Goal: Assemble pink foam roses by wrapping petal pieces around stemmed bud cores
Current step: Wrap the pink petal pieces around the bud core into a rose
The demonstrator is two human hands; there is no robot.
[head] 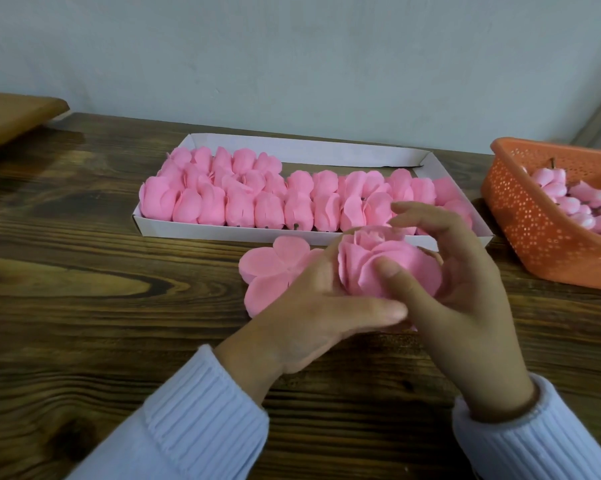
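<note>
A pink foam rose [378, 261] with layered petals is held between both hands above the wooden table. My left hand [313, 313] cups it from below and the left, thumb lying under it. My right hand [455, 289] curls round its right side, thumb pressing on the outer petals and fingers arched over the top. Its stem is hidden by the hands. A flat pink petal piece [271, 268] lies on the table just left of the rose, partly under my left hand.
A white cardboard tray [160, 227] behind the hands holds several pink petal pieces in rows. An orange perforated basket [531, 223] at the right holds several pale pink bud cores [566, 199]. A brown board edge [18, 116] sits at the far left. The dark wooden table [101, 289] extends left.
</note>
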